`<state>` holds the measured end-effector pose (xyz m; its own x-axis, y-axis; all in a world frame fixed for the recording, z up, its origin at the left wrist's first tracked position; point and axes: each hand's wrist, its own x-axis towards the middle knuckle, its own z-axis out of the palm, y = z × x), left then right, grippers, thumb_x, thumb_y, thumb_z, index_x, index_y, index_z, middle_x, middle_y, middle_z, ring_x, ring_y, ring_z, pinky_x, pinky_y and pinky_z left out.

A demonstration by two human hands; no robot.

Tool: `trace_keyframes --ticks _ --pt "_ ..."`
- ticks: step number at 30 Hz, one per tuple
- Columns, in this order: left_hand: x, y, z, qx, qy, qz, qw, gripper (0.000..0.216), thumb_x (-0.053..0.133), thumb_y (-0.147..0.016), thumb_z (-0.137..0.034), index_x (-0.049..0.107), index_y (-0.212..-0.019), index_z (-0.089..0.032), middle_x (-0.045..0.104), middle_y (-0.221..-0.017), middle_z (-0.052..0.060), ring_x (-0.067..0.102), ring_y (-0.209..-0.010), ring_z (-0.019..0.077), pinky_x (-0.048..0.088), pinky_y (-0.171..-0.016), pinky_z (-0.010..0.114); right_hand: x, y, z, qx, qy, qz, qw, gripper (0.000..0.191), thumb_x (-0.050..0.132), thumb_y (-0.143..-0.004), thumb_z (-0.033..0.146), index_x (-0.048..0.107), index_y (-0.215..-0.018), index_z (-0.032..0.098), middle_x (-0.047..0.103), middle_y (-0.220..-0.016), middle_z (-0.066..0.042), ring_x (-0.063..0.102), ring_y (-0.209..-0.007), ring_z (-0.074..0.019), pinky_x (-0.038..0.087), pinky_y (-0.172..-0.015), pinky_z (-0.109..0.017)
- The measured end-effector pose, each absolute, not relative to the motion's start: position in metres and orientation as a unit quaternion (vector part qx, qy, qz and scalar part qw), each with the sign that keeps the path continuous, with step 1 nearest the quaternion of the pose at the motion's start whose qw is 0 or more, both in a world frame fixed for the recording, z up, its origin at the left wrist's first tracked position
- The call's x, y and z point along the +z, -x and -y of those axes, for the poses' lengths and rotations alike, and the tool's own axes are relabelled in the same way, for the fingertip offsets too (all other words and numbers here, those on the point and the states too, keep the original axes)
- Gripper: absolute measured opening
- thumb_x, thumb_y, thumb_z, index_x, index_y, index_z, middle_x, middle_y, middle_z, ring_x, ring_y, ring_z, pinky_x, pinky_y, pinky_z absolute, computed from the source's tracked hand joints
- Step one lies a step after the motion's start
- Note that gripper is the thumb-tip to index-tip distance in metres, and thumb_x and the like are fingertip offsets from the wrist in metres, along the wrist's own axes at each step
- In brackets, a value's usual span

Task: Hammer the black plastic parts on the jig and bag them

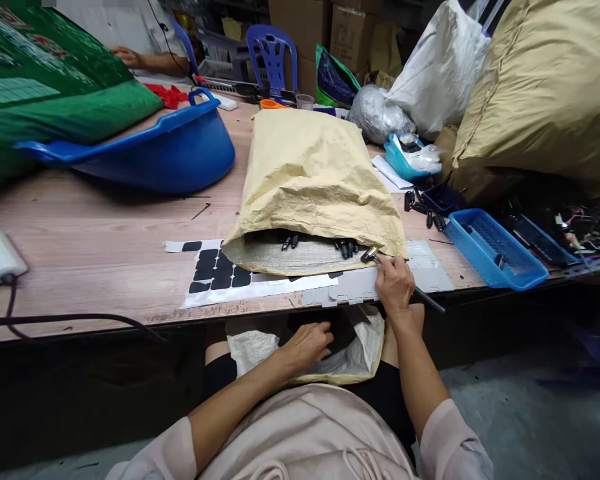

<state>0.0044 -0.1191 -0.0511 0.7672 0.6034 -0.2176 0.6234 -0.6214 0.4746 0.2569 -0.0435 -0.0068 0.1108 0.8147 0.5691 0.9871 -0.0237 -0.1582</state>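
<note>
A tan woven sack (310,153) lies on the table with its mouth towards me, and several small black parts (347,249) show inside. My right hand (395,283) is at the right corner of that mouth, closed around a tool with a dark rod-like handle (430,300). A shiny metal end (369,255) shows in front of its fingers; the tool's exact kind is unclear. Over my lap, a second sack (370,340) stands with its pale-lined mouth spread. My left hand (307,345) is above this opening, fingers loosely bent and partly apart, with nothing visible in them.
Under the tan sack lies a sheet of black stickers (215,270). A blue basin (180,153) and green sack (55,100) stand left. On the right are a blue basket (497,250), loose black parts (423,208) and a large full sack (545,93). Another person's hand (127,57) shows behind.
</note>
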Motion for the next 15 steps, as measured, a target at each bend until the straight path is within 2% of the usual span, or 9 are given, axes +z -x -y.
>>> trace_keyframes --ticks 3,6,8,10,12,15 --pt "-0.010 -0.003 0.102 0.144 -0.879 -0.343 0.300 0.014 0.064 -0.098 -0.031 0.076 -0.097 -0.023 0.071 -0.092 0.003 0.068 -0.084 0.0165 0.049 -0.073 0.026 -0.009 -0.255 0.043 -0.164 0.702 0.639 0.270 0.031 0.056 -0.096 0.019 0.078 -0.117 0.026 0.062 -0.094 -0.008 0.050 -0.085 -0.0215 0.036 -0.077 -0.033" --pt "0.024 0.004 0.055 0.288 -0.771 -0.527 0.213 0.018 0.058 -0.098 -0.029 0.073 -0.094 -0.021 0.070 -0.087 0.005 0.066 -0.080 0.0179 0.049 -0.076 0.029 -0.010 -0.255 0.045 -0.162 0.702 0.637 0.276 0.030 0.057 -0.097 0.020 0.078 -0.117 0.026 0.063 -0.095 -0.008 0.052 -0.086 -0.0221 0.036 -0.078 -0.033" --pt "0.035 0.009 0.017 0.304 -0.684 -0.649 0.140 0.014 0.061 -0.094 -0.029 0.071 -0.097 -0.019 0.069 -0.092 0.008 0.066 -0.083 0.0217 0.050 -0.075 0.032 -0.011 -0.254 0.045 -0.158 0.704 0.634 0.278 0.030 0.057 -0.097 0.021 0.078 -0.117 0.027 0.063 -0.095 -0.008 0.052 -0.087 -0.0225 0.037 -0.078 -0.034" --pt "0.037 0.014 -0.016 0.284 -0.629 -0.716 0.107 0.019 0.068 -0.089 -0.031 0.069 -0.103 -0.018 0.069 -0.102 0.011 0.067 -0.092 0.0265 0.051 -0.078 0.034 -0.010 -0.254 0.046 -0.151 0.709 0.630 0.278 0.031 0.056 -0.098 0.022 0.077 -0.119 0.027 0.063 -0.095 -0.008 0.053 -0.089 -0.0229 0.037 -0.079 -0.034" --pt "0.035 0.016 -0.036 0.259 -0.610 -0.742 0.099 0.026 0.072 -0.087 -0.032 0.067 -0.107 -0.017 0.067 -0.110 0.013 0.067 -0.099 0.0299 0.051 -0.080 0.036 -0.010 -0.253 0.046 -0.142 0.714 0.627 0.278 0.031 0.055 -0.098 0.023 0.077 -0.120 0.027 0.062 -0.097 -0.008 0.053 -0.090 -0.0231 0.037 -0.079 -0.034" --pt "0.032 0.019 -0.040 0.240 -0.618 -0.742 0.100 0.019 0.068 -0.089 -0.029 0.066 -0.105 -0.019 0.065 -0.116 0.014 0.067 -0.101 0.0309 0.050 -0.081 0.037 -0.009 -0.252 0.046 -0.131 0.717 0.626 0.277 0.032 0.054 -0.099 0.023 0.075 -0.122 0.027 0.062 -0.099 -0.008 0.053 -0.091 -0.0233 0.038 -0.080 -0.034"
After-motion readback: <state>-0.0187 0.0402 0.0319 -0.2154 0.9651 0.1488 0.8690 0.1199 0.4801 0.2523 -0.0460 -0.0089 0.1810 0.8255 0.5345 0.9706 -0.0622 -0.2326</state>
